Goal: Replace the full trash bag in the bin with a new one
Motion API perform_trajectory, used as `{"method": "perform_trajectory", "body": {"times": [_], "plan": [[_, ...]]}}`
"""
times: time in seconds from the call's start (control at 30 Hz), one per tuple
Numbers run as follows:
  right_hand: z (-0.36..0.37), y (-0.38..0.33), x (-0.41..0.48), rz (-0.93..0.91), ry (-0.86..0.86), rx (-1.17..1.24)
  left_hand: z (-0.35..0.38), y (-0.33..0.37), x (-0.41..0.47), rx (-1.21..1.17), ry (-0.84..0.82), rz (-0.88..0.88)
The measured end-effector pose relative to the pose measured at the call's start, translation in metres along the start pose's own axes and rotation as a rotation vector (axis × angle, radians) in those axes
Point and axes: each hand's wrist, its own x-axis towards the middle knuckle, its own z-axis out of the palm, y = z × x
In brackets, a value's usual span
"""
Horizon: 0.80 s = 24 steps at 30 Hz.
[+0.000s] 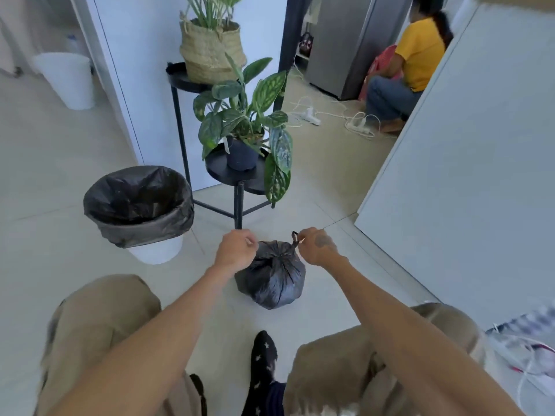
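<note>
Left hand point(235, 247) and right hand point(316, 246) pinch the tie ends above the trash bag point(271, 276) at frame centre. Expect soft, crumpling, probably light plastic; lift by the knot.

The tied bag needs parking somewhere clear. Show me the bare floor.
Bare tile lies between the lined bin and the tied trash bag, and right of the bag toward the white cabinet. The plant stand crowds the floor behind; cables and power strips clutter the doorway.
</note>
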Motion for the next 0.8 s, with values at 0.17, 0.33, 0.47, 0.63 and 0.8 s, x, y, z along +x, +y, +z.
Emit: {"method": "perform_trajectory", "body": {"times": [0.17, 0.33, 0.47, 0.63, 0.8], "plan": [[-0.009, 0.021, -0.001, 0.008, 0.005, -0.015, 0.007, 0.011, 0.01, 0.148, -0.07, -0.005], [0.023, 0.041, 0.019, -0.012, -0.093, -0.006, 0.032, 0.003, 0.026, 0.36, -0.211, -0.014], [0.046, 0.056, 0.057, -0.082, -0.119, -0.022, 0.058, -0.018, 0.047, 0.551, -0.305, -0.041], [0.071, 0.064, 0.124, -0.255, -0.244, -0.296, 0.082, -0.033, 0.081, 0.869, -0.355, -0.028], [0.1, 0.066, 0.167, -0.382, -0.279, -0.657, 0.098, -0.046, 0.107, 1.012, -0.422, -0.093]]}}
